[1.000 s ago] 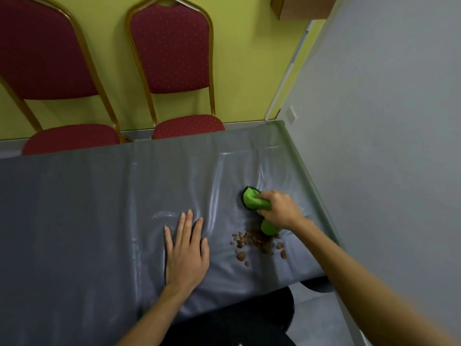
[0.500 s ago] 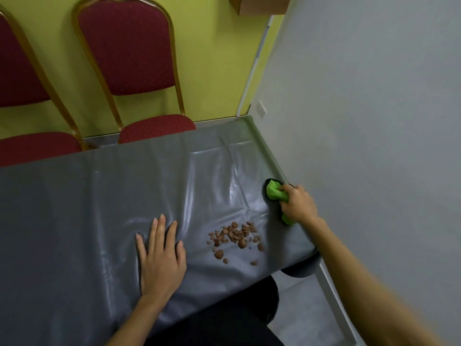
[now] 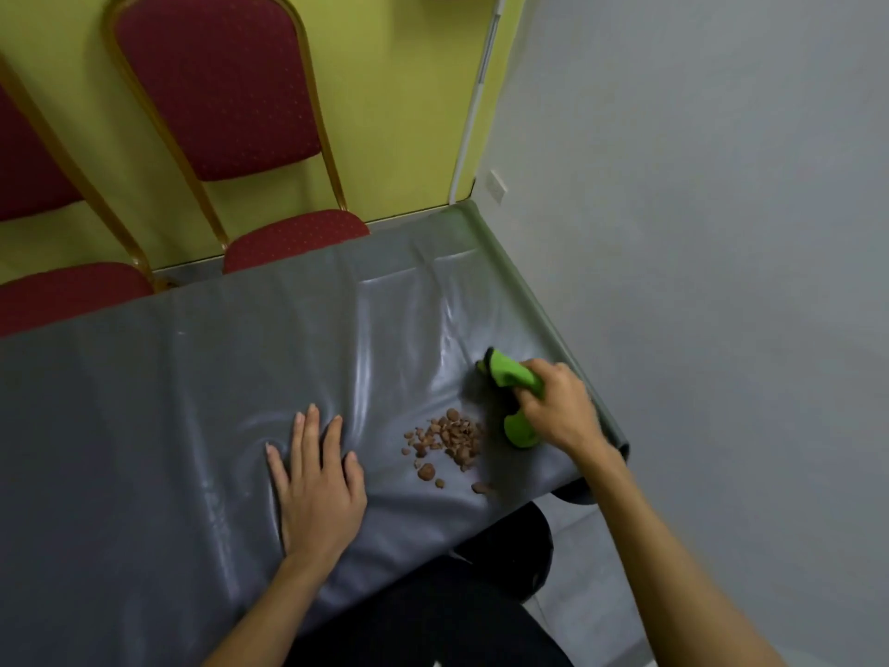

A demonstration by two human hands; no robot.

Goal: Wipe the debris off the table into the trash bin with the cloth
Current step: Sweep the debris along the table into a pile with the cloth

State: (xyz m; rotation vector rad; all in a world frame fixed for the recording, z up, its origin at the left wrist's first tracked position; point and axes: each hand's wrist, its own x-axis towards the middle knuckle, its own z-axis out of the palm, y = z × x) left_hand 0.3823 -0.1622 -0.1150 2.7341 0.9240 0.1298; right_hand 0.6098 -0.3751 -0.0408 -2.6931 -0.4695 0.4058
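The right hand (image 3: 560, 409) was closed around the green cloth (image 3: 514, 377) at right of centre — just beside the debris (image 3: 447, 438). The left hand (image 3: 317, 479) lay open, flat on the counter (image 3: 144, 426).

Table (image 3: 144, 426): debris (image 3: 447, 438) near front right corner; cloth (image 3: 517, 402) just right of debris, gripped in right hand (image 3: 560, 406); left hand (image 3: 315, 479) flat on top, left of debris. Two chairs (image 3: 231, 113) behind the far edge. Wall (image 3: 721, 233) at right
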